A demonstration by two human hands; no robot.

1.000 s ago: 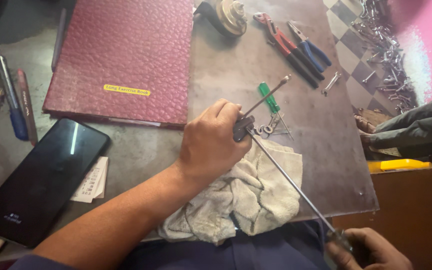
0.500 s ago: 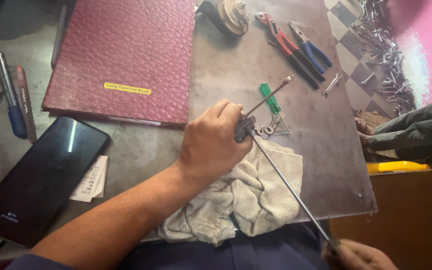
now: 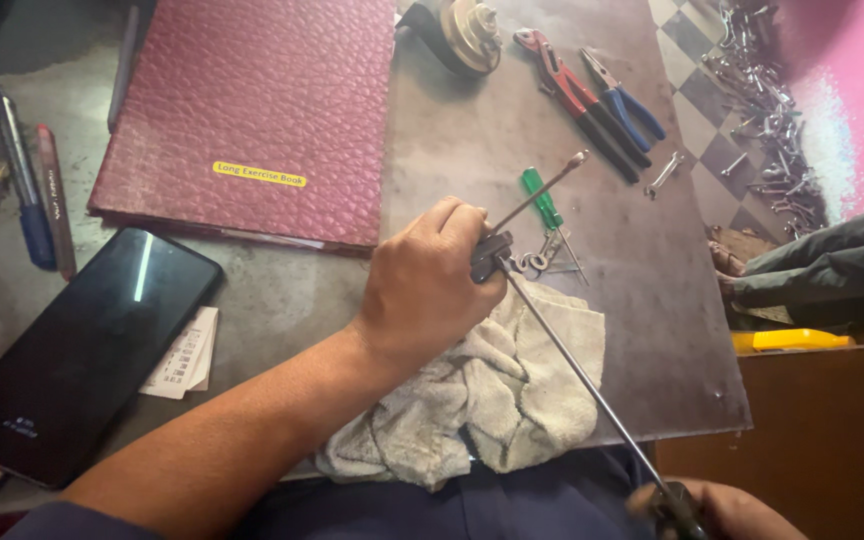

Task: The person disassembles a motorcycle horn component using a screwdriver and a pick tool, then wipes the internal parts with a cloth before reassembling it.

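Observation:
My left hand (image 3: 422, 290) is closed around a small dark metal part (image 3: 490, 252) with a thin rod (image 3: 540, 192) sticking out up and to the right. A long screwdriver shaft (image 3: 577, 368) runs from that part down to the lower right, its tip pressed into the part. My right hand (image 3: 717, 508) grips the screwdriver's dark handle at the bottom edge, partly cut off by the frame. Both sit above a crumpled white cloth (image 3: 477, 400) on the grey table (image 3: 452, 140).
A maroon book (image 3: 252, 110) and a black phone (image 3: 72, 350) lie left. Pens (image 3: 27, 190) sit at the far left. Red pliers (image 3: 577, 100), blue pliers (image 3: 627, 100), a green screwdriver (image 3: 542, 200) and a round metal part (image 3: 462, 30) lie beyond. Metal scraps (image 3: 762, 110) cover the floor.
The right hand with the screwdriver handle has slipped lower, towards the bottom edge. The left hand and the part it holds stay in place.

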